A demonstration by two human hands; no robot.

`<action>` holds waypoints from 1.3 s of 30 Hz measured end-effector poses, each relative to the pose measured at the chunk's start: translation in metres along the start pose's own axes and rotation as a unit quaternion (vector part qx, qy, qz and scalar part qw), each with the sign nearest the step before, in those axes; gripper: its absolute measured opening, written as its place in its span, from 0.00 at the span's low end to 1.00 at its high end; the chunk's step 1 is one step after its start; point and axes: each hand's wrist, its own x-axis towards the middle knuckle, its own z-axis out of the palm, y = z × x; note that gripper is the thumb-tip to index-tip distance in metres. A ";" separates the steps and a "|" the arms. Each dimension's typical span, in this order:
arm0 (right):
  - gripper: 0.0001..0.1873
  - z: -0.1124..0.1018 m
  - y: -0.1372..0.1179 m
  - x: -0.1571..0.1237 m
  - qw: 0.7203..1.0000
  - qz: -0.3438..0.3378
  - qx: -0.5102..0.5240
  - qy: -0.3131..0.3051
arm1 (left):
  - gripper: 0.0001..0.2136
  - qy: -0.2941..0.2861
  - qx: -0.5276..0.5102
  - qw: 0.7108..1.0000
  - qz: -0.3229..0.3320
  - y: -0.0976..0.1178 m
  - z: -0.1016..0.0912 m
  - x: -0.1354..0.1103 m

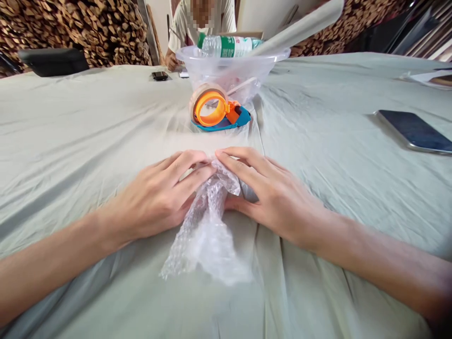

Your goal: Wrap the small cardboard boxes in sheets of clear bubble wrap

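A crumpled piece of clear bubble wrap (212, 235) lies on the cloth-covered table, its loose end spread toward me. My left hand (165, 193) closes on its gathered upper part from the left, fingers bent over the plastic. From the other side my right hand (268, 188) presses its fingers and thumb around the same bunched part. The fingertips of both hands nearly meet at the far end of the wrap. Whether anything is inside the wrap cannot be seen. Beyond the hands sits a blue and orange tape dispenser (215, 110) with a roll of tape.
Behind the dispenser stands a translucent plastic basin (229, 70) holding a green-labelled bottle (233, 46) and a long white roll (303, 26). A phone (416, 129) lies right; a smaller black device (160, 76) and a dark case (54, 61) lie far left. A person (201, 21) sits opposite.
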 end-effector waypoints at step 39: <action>0.12 -0.006 -0.010 0.008 0.978 0.037 0.192 0.075 | 0.16 0.168 -0.298 0.897 -0.279 0.020 0.019 0.012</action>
